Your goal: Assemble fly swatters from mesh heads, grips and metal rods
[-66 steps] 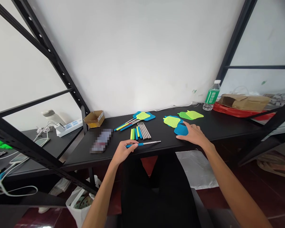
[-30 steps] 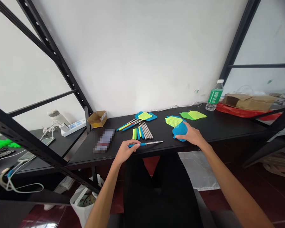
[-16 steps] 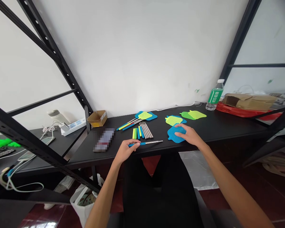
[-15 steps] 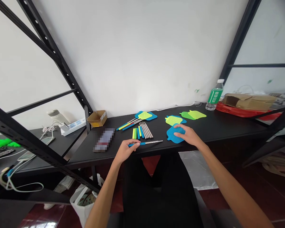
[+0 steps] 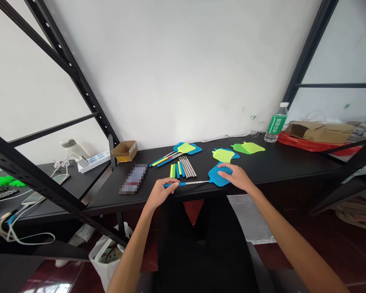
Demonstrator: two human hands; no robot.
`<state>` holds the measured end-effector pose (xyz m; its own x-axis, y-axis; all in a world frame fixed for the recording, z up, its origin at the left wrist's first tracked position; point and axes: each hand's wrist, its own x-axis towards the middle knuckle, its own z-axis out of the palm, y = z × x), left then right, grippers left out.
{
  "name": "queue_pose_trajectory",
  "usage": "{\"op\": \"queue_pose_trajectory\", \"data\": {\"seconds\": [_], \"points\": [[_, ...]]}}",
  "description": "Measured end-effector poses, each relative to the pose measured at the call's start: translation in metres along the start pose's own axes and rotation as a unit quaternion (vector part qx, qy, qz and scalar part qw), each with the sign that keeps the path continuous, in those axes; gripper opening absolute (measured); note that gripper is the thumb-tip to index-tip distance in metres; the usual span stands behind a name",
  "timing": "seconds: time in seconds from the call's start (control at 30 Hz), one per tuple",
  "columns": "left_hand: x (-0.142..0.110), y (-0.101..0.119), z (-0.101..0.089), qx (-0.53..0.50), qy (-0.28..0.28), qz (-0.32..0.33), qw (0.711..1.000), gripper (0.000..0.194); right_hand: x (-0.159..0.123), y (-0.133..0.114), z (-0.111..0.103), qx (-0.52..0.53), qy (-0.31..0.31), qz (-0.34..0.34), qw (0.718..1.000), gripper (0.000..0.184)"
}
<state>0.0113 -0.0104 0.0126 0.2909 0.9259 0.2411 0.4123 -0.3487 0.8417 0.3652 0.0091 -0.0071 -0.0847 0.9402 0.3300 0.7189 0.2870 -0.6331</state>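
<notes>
My left hand (image 5: 160, 194) is closed around the blue grip of a steel fly swatter handle (image 5: 192, 183), which lies along the table's front edge. Its metal tip reaches a blue plastic mesh swatter head (image 5: 216, 179). My right hand (image 5: 233, 178) rests on that head with fingers spread, pressing it flat. Behind the handle lie several loose blue and lime grips (image 5: 176, 171) and several steel rods (image 5: 189, 167). Further back are several assembled swatters (image 5: 166, 160) and more mesh heads (image 5: 223, 155) in blue, lime and green.
The black table (image 5: 277, 162) holds a small cardboard box (image 5: 125, 151), a blurred flat object (image 5: 134, 179), a water bottle (image 5: 276, 123) and a red tray (image 5: 305, 142) with a brown paper package. A white bag (image 5: 105, 254) sits below on the left.
The blue mesh head has slid left under my right hand and now meets the handle's tip. My left hand and the handle have hardly moved.
</notes>
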Motion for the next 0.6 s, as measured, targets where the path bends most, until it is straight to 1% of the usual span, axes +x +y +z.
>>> {"op": "queue_pose_trajectory", "data": {"seconds": [0.2,0.3,0.43,0.6], "points": [[-0.001,0.001,0.002,0.016,0.000,0.009,1.000,0.038,-0.001,-0.002,0.002,-0.044,0.013,0.008,0.999,0.034],[-0.001,0.001,0.004,0.050,-0.003,0.026,0.998,0.036,-0.002,-0.002,0.002,-0.046,0.020,0.012,0.999,0.033],[-0.002,-0.001,0.009,0.107,0.008,0.044,0.993,0.032,-0.002,-0.002,0.002,-0.047,0.019,0.014,0.999,0.032],[-0.001,-0.002,0.010,0.123,-0.004,0.046,0.991,0.032,-0.002,-0.003,0.002,-0.056,0.022,0.020,0.998,0.035]]}}
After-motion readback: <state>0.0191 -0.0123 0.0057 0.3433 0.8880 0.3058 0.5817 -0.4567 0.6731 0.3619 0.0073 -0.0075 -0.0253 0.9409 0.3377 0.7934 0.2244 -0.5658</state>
